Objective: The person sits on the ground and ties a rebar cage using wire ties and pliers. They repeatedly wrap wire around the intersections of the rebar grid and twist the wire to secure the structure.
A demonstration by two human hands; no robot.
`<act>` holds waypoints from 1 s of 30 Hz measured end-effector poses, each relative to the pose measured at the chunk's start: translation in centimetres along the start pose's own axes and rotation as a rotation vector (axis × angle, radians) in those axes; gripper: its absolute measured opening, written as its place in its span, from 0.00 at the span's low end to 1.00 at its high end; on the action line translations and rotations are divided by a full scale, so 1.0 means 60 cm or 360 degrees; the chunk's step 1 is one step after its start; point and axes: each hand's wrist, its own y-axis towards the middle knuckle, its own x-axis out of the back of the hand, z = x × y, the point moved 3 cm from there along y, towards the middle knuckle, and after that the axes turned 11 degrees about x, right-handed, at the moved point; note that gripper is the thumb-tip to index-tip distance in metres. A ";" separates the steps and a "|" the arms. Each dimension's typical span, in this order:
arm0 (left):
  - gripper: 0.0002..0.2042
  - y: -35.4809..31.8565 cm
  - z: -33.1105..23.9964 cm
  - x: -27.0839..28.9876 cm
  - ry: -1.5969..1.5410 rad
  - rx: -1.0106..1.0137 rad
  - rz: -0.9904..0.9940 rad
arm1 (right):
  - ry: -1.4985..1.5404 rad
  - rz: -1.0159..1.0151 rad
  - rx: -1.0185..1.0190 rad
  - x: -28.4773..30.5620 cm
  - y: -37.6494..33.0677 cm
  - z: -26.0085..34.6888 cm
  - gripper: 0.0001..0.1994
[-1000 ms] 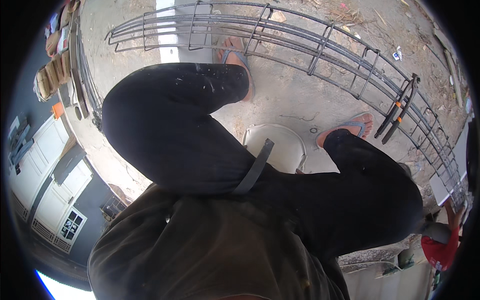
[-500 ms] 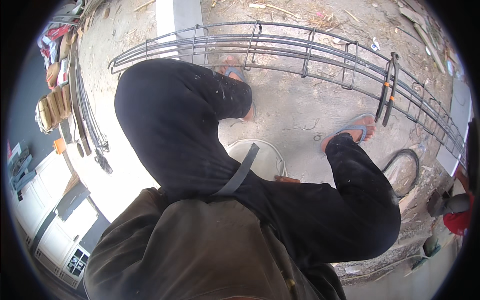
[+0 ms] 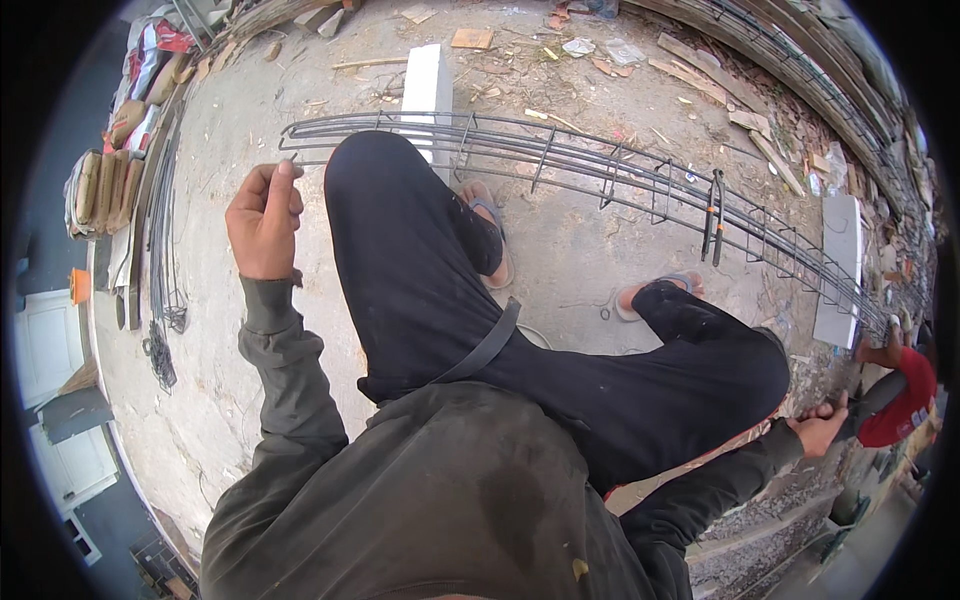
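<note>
My left hand [image 3: 266, 222] is raised beside my left knee, near the left end of a long rebar cage [image 3: 560, 160]. Its fingers are curled and the thumb points up; whether a thin wire is pinched there is too small to tell. Low on the right, past my right knee, is my right hand [image 3: 818, 432], fingers partly curled, with any held thing hidden. A pair of pincers [image 3: 714, 215] with dark, orange-marked handles hangs on the cage's bars. White blocks [image 3: 427, 85] lie under the cage near both ends.
A person in a red top [image 3: 897, 405] is close by my right hand. Paper sacks [image 3: 105, 190] and long thin rods [image 3: 165, 240] lie at left. Wood scraps [image 3: 720, 75] litter the far ground. A pale bucket rim [image 3: 535, 336] barely shows below my legs.
My left hand has come up at the left, and my right hand now reaches out at the right. Earlier, only fingertips showed beside the bucket. The view has shifted, hiding most of the bucket.
</note>
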 end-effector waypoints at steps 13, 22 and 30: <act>0.20 -0.006 0.144 -0.725 0.1027 -0.0057 0.1260 | 0.0378 0.1344 0.0065 -0.408 -0.207 0.103 0.12; 0.18 -0.024 0.190 -0.785 0.1076 0.0126 0.1425 | 0.0320 0.1044 0.0212 -0.391 -0.142 0.106 0.12; 0.22 -0.019 0.207 -0.797 0.0950 0.0041 0.1508 | 0.0247 0.1130 0.0336 -0.389 -0.163 0.108 0.11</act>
